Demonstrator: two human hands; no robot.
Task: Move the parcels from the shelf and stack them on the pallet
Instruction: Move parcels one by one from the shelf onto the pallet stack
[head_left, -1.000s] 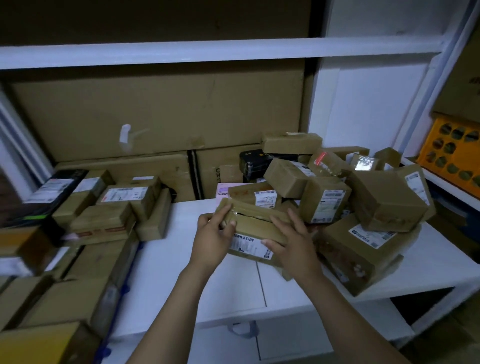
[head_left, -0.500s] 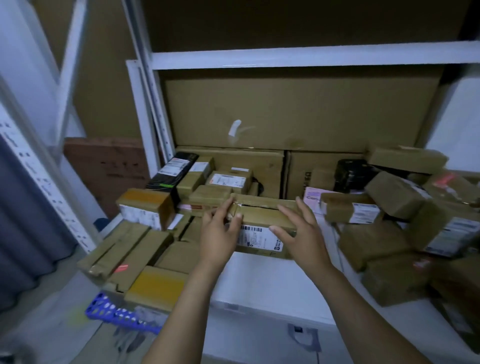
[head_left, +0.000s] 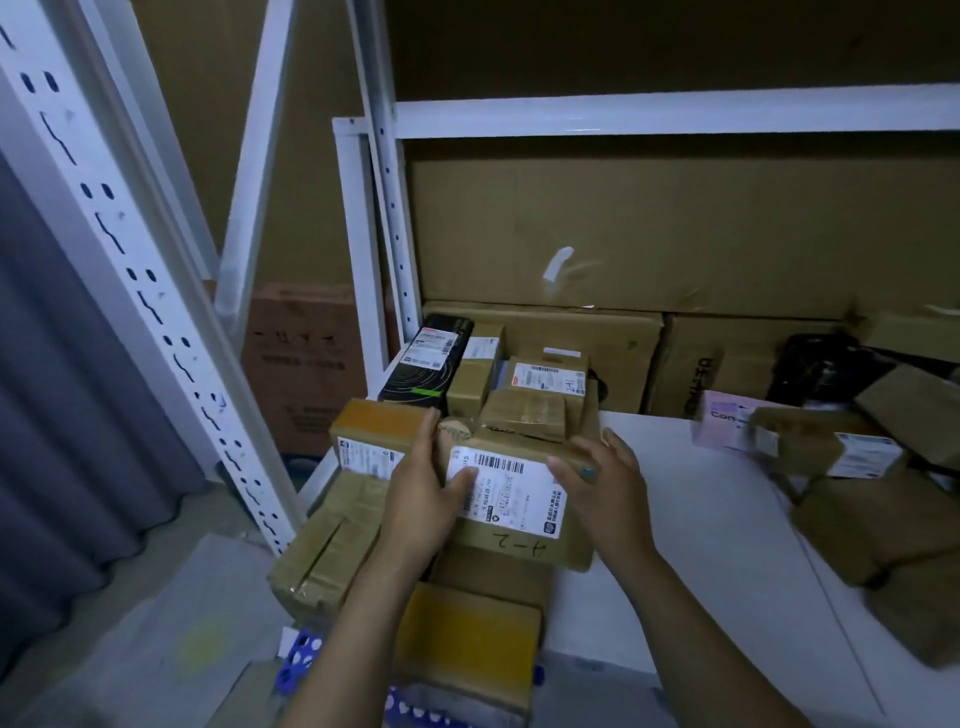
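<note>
So this looks like the put-down step. The brown cardboard parcel (head_left: 519, 545) is mid-frame, right above the stack of parcels (head_left: 332, 540) that sits on the blue pallet (head_left: 301, 654) down in the lower left. I honestly can't tell if it's touching the boxes under it yet. The left hand (head_left: 423, 499) grips its left edge with the thumb on the label, and the right hand (head_left: 608, 493) clamps the right edge, thumb on top and fingers round the far side. The next move, I'd say, is to set it down flat and squared up so it doesn't slide, let go, then head back to the white shelf (head_left: 701, 519), where loose parcels (head_left: 831, 447) wait at the right. The parcel itself is flattish and taped, with a big white barcode label face up and a handwritten mark on the near edge.
</note>
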